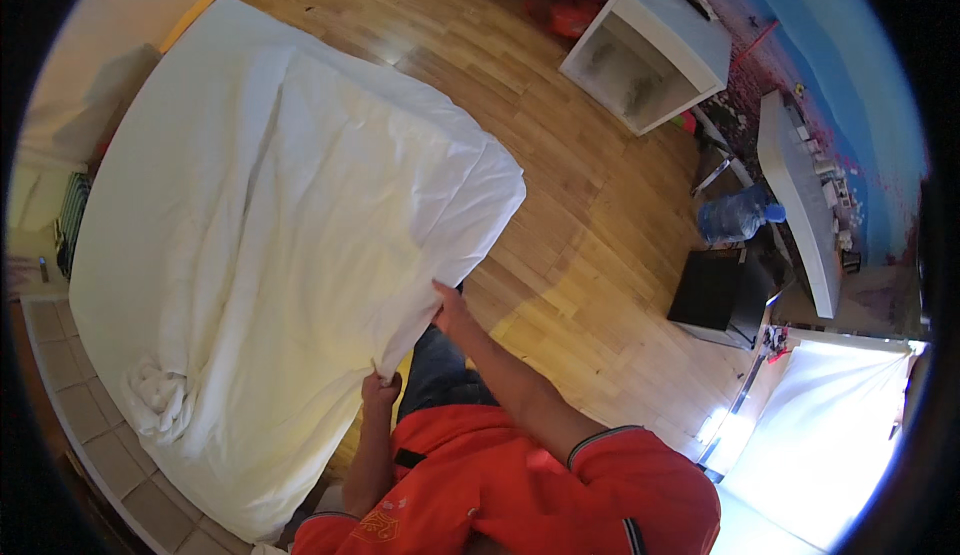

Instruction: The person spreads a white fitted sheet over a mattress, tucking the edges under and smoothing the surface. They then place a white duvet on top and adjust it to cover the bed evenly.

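A white bed sheet [330,185] lies loosely over the bed, with long folds running down its middle and a bunched clump near its left edge. At the bed's near right side, my left hand [381,387] is closed on the sheet's edge and pulls up a small peak of cloth. Farther along the same edge, my right hand [450,311] grips the sheet, its fingers partly hidden by the fabric. The cloth between my hands hangs just in front of my legs.
Wooden floor [560,225] runs along the bed's right side. On the right are a white open cabinet [640,55], a wall shelf [800,195] with small items, a blue water bottle [735,217] and a black box-shaped unit [715,295]. Tiles [100,420] border the bed's left.
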Available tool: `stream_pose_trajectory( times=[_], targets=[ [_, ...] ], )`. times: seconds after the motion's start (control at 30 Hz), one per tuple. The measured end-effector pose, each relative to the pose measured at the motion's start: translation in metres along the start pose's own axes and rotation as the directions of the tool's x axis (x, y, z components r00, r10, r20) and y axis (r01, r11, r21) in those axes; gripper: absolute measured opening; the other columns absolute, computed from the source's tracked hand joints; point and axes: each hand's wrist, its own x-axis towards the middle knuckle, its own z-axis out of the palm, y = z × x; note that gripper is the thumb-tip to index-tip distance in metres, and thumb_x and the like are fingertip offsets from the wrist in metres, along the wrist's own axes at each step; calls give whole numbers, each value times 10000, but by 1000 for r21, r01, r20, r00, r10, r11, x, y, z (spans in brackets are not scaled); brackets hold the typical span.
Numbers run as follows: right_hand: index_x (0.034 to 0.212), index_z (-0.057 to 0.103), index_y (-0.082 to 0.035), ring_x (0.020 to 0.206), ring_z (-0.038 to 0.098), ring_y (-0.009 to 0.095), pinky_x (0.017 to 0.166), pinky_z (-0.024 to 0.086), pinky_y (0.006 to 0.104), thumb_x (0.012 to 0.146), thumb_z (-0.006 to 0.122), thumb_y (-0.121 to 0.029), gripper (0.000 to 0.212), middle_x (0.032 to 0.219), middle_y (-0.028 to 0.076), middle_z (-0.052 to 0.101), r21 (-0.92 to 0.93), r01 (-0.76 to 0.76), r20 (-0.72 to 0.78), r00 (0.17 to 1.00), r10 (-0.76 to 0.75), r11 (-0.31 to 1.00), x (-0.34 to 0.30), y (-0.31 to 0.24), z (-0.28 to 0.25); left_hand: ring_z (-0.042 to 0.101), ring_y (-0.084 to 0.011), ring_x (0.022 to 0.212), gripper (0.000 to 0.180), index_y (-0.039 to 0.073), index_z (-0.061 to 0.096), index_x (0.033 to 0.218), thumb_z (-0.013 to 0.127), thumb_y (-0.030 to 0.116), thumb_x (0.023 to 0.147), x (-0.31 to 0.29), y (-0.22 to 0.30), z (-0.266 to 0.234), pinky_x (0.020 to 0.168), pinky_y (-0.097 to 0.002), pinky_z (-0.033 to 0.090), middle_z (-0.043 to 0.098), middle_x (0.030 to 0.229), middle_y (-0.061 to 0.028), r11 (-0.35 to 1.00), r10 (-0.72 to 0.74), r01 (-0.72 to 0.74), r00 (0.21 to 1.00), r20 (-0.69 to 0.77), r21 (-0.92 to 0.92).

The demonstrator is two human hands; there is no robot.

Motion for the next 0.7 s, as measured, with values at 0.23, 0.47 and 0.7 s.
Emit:
stream_pose_trajectory(
  times=[0.23,0.47,0.7],
  targets=[
    [1208,521,-31,956,601,302,761,530,448,817,697,-250,482,1129,128,593,-300,-60,-189,982,2,952,28,-94,12,572,-268,920,349,90,541,1161,511,294,881,-32,68,61,747,-399,501,586,1079,-122,549,-404,66,894,-196,-833],
    [1171,540,-43,960,606,267,856,509,425,842,653,-193,379,1060,103,618,-279,-188,-80,982,172,942,-1,-122,12,474,-345,1179,428,41,465,1239,484,347,941,55,145,211,972,-566,403,503,1261,-187,670,43,-6,999,30,-742],
    [1205,532,-54,1054,557,279,956,437,442,850,633,-242,414,1152,94,591,-149,-237,139,956,258,960,27,-206,28,520,-376,1112,368,9,483,1225,521,233,936,97,143,323,952,-563,425,537,1224,-201,868,-29,-105,965,-262,-485]
  ],
)
